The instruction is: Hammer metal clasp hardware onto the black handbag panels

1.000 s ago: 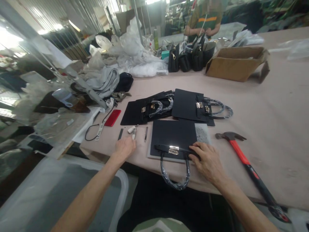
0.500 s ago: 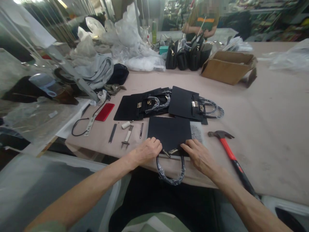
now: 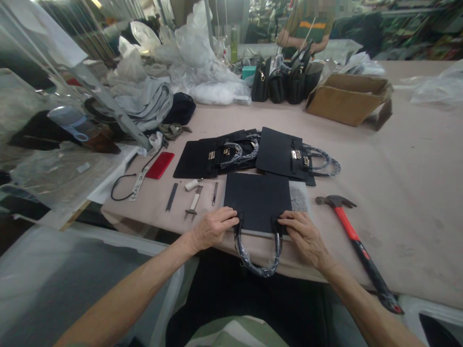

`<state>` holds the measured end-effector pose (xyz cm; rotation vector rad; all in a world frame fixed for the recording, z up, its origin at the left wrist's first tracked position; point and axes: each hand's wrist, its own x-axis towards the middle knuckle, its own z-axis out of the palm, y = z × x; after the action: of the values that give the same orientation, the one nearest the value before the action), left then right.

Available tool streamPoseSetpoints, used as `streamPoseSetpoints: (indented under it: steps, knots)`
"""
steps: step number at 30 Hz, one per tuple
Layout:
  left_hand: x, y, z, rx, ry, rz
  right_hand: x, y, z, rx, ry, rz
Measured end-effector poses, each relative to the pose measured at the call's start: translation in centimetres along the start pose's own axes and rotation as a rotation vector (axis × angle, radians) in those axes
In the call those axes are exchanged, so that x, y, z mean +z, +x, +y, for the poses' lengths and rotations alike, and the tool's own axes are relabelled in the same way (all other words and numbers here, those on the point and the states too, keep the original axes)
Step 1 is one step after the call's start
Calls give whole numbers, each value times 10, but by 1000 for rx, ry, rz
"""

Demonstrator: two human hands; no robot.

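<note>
A black panel (image 3: pixel 256 200) lies flat at the table's front edge, partly over a pale slab (image 3: pixel 298 196). Its plastic-wrapped handle (image 3: pixel 261 271) loops down past the edge toward my lap. My left hand (image 3: pixel 216 226) pinches the handle's left end, and my right hand (image 3: pixel 302 233) has its fingers closed on the right end. Behind the panel lie more black panels with gold clasps and wrapped handles (image 3: pixel 278 150).
A hammer (image 3: pixel 349 224) lies to the right. On the left are a red phone (image 3: pixel 159 165), a grey strip (image 3: pixel 171 197), a two-pronged tool (image 3: pixel 194 205) and a small metal rod (image 3: pixel 214 193). Further back stand black bags (image 3: pixel 277 86), a cardboard box (image 3: pixel 347 101) and a person (image 3: pixel 307 29).
The metal pieces seen between my hands are out of sight, and black handle ends now show against the panel. My fingers have shifted onto those ends. The view has moved slightly.
</note>
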<state>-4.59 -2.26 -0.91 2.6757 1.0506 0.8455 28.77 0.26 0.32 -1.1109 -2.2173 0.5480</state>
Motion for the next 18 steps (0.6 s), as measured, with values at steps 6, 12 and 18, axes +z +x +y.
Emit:
streamPoseSetpoints:
  steps: [6,12,18]
  knots:
    - [0,-4,10,-201,-59,124,14,6,-7,31,-131,73]
    - [-26,-16,-12,-822,241,162,30,4,5,-114,-290,149]
    - [-63,-15,-50,-1363,199,-149,31,6,7,-143,-327,164]
